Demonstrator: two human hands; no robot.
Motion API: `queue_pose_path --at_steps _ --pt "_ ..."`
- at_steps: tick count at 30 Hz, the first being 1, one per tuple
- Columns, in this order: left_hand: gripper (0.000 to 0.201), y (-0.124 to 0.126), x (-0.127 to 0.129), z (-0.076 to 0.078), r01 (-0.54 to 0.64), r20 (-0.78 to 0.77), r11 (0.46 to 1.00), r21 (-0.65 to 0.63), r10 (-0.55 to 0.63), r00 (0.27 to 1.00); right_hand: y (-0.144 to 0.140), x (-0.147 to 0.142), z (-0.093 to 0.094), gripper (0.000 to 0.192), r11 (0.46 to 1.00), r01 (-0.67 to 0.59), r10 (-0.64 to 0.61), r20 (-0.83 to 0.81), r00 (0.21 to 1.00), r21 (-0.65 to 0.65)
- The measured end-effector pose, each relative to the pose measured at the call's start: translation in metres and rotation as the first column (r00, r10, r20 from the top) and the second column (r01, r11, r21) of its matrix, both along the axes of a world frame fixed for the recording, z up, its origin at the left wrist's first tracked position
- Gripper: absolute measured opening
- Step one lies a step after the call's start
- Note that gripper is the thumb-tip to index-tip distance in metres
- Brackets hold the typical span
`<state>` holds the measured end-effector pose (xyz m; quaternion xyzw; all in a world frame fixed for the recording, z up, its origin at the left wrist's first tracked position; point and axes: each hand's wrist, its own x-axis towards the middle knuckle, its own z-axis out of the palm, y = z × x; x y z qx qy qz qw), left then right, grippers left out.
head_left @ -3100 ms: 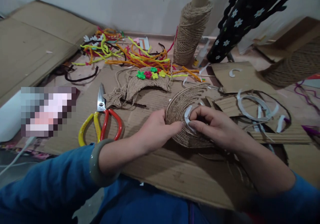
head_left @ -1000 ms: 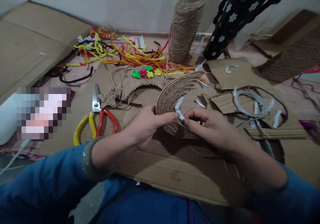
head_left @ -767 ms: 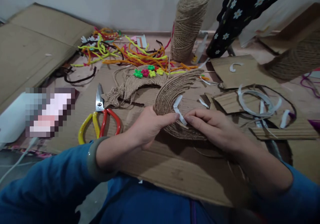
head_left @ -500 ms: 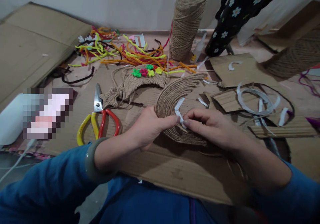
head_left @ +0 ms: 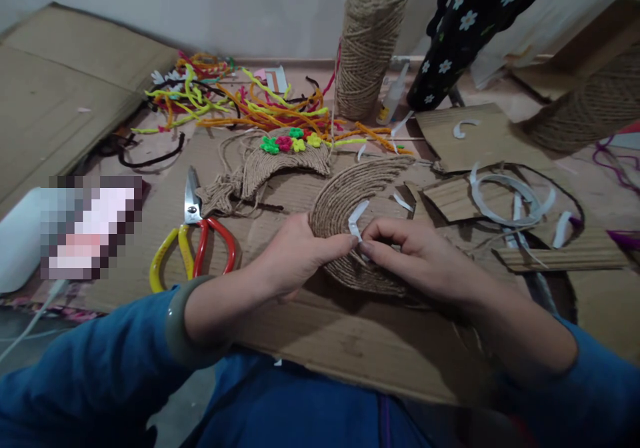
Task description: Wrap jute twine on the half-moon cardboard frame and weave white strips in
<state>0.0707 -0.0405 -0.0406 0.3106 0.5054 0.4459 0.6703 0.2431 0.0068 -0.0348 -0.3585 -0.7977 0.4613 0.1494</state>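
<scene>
A crescent wrapped in rows of jute twine (head_left: 333,198) is held above the cardboard in front of me. My left hand (head_left: 300,248) grips its left edge, the thumb lying on top and the other fingers hidden underneath. A bent strip of white tape (head_left: 356,216) sits along the crescent's inner edge. My right hand (head_left: 410,255) pinches at the strip's lower end, with thumb and index finger close to my left thumb tip. Behind lies a smaller twine crescent (head_left: 280,163) with small green, red and yellow flowers, next to a twine star (head_left: 220,195).
Scissors with yellow and red handles (head_left: 193,248) lie left of my hands. Colourful pipe cleaners (head_left: 270,111) are heaped at the back, beside a twine spool (head_left: 370,48) and a glue bottle (head_left: 393,98). Cardboard scraps (head_left: 455,195) and a tape roll (head_left: 510,198) lie right.
The crescent's right tip has tilted slightly, and my right hand has shifted a little left at the tape. The whole view has moved slightly.
</scene>
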Motion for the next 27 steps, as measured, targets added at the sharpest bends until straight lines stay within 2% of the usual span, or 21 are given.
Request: queue_pose_path --at_steps 4,8,11,13,17,20,27 --pt "0.022 -0.0002 0.0003 0.0021 0.030 0.047 0.999 0.014 -0.030 0.998 0.0023 0.0006 0.0022 0.025 0.998 0.052 -0.053 -0.042 0.998 -0.030" --pt "0.024 -0.0005 0.0012 0.0035 0.108 0.012 0.994 0.001 -0.108 0.994 0.0044 -0.0014 0.0018 0.021 0.969 0.180 -0.209 -0.167 0.964 -0.171" --pt "0.023 -0.0007 0.0012 0.0026 0.178 0.013 0.984 -0.021 -0.178 0.984 0.0034 -0.0049 0.0000 0.017 0.944 0.188 -0.238 -0.164 0.957 -0.270" --pt "0.024 -0.0008 0.0010 0.0016 0.178 0.040 0.984 -0.009 -0.178 0.983 0.0025 -0.0068 -0.0013 0.018 0.928 0.203 -0.265 -0.169 0.949 -0.314" --pt "0.030 -0.0007 0.0016 0.0004 0.116 0.122 0.993 0.009 -0.117 0.986 0.0019 -0.0076 -0.0018 0.017 0.905 0.326 -0.389 -0.222 0.894 -0.272" --pt "0.033 -0.0011 0.0027 0.0002 0.151 0.142 0.989 0.015 -0.151 0.978 0.0022 -0.0071 -0.0001 0.024 0.886 0.406 -0.454 -0.238 0.859 -0.225" --pt "0.034 -0.0016 0.0029 0.0000 0.175 0.112 0.985 0.008 -0.175 0.978 0.0029 -0.0068 -0.0034 0.026 0.867 0.416 -0.489 -0.306 0.817 -0.276"
